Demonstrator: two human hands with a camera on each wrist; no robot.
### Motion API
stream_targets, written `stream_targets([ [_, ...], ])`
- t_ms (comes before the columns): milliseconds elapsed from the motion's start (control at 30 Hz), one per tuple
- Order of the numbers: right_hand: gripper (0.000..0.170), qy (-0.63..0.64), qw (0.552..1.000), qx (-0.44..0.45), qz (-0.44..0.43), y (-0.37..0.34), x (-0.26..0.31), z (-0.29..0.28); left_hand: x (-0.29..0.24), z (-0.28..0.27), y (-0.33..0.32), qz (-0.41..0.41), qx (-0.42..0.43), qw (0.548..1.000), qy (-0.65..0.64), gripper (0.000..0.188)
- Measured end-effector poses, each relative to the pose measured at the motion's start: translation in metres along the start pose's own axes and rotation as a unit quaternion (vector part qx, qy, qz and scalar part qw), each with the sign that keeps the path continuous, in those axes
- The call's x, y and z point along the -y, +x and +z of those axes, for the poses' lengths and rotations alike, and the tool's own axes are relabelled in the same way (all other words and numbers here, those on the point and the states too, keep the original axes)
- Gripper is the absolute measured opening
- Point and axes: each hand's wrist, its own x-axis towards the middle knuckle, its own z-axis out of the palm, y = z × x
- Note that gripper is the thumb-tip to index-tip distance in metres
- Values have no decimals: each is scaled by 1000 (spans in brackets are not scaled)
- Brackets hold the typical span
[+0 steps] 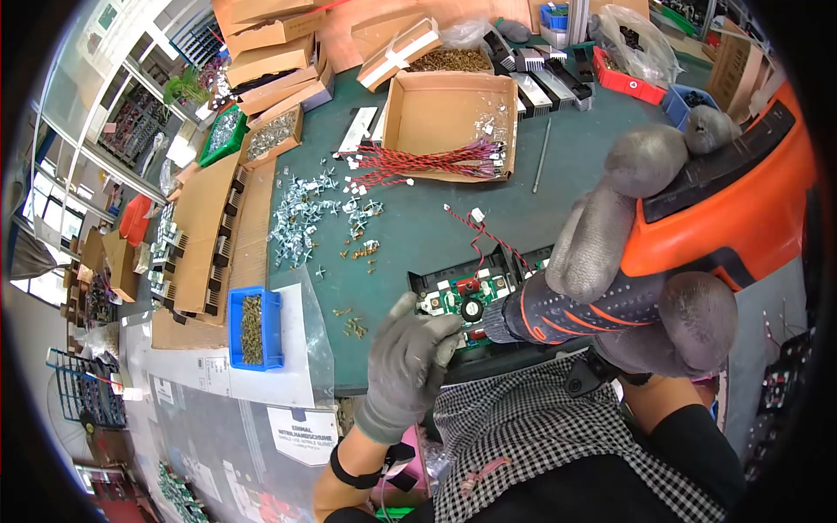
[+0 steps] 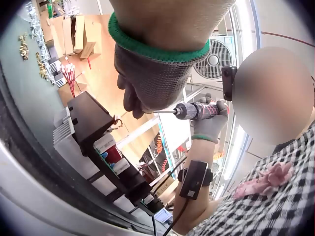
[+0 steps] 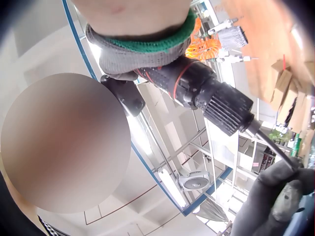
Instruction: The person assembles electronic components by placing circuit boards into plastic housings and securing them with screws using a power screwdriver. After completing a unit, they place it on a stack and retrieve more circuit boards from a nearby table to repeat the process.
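In the head view my right hand [image 1: 602, 227], in a grey glove, grips an orange and black cordless drill [image 1: 724, 218]. Its chuck [image 3: 229, 108] carries a long thin driver bit [image 3: 273, 147]. My gloved left hand [image 1: 405, 366] has thumb and forefinger together at the tip of that bit, pinching it; whether a screw is between them I cannot tell. Just beyond the left fingertips lies a green circuit board [image 1: 449, 301] in a black housing [image 1: 427, 281]. Red and black twisted wires [image 1: 479, 234] run out from the housing. The drill's chuck overlaps part of the board in this view.
An open carton [image 1: 405, 113] with bundled red wires stands behind the board. Loose silvery parts [image 1: 301, 213] and brass screws [image 1: 353, 324] lie to the left. A blue bin [image 1: 277, 327] of screws sits front left. Red bin [image 1: 623, 83] at back right.
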Motion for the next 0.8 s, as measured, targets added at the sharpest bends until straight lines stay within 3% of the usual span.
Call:
stream_targets([
  [367,50,8,996,-24,80,-10,7,8,-3,7,-14,-1,-31,999,36,19],
  [433,48,-17,985,-65,156,-18,13,11,-3,7,-14,-5,-38,999,28,20],
  [533,44,-77,934,-143,320,-23,27,12,-5,10,-14,-5,-44,999,11,20],
  [567,43,-81,927,-144,336,-23,28,11,-5,11,-15,-6,-51,999,-3,21],
  [667,44,-79,973,-9,216,-26,22,-3,-5,14,-18,-10,-68,997,-43,22],
  [800,67,69,988,-78,111,-11,12,9,-3,21,-24,-20,-105,992,-71,28],
])
